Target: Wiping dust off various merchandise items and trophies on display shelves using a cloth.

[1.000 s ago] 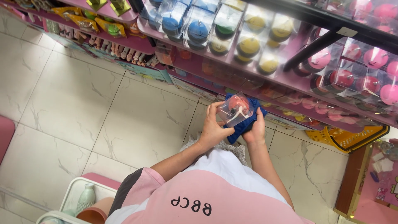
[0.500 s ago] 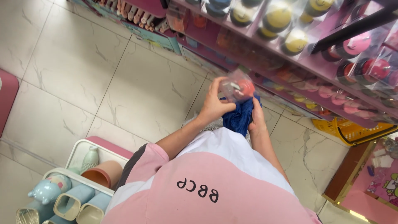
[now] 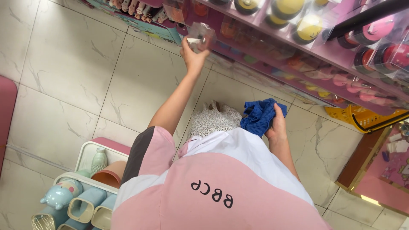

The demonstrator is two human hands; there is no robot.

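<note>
Floor [image 3: 72,72] is big pale marble-look tiles w/ grey veins, glossy under bright even light. Pink shelving [image 3: 324,51] runs diagonally across the top, packed w/ round items in clear boxes, yellow, pink and red, plus rows of small goods lower down; a yellow basket [image 3: 366,119] sits on the floor at its right end, near a wood-edged pink display [image 3: 392,162]. Bottom left, a white cart [image 3: 89,153] holds pale blue mugs, a terracotta cup & a small greenish bottle, and a pink panel [image 3: 6,110] shows at the left edge.
</note>
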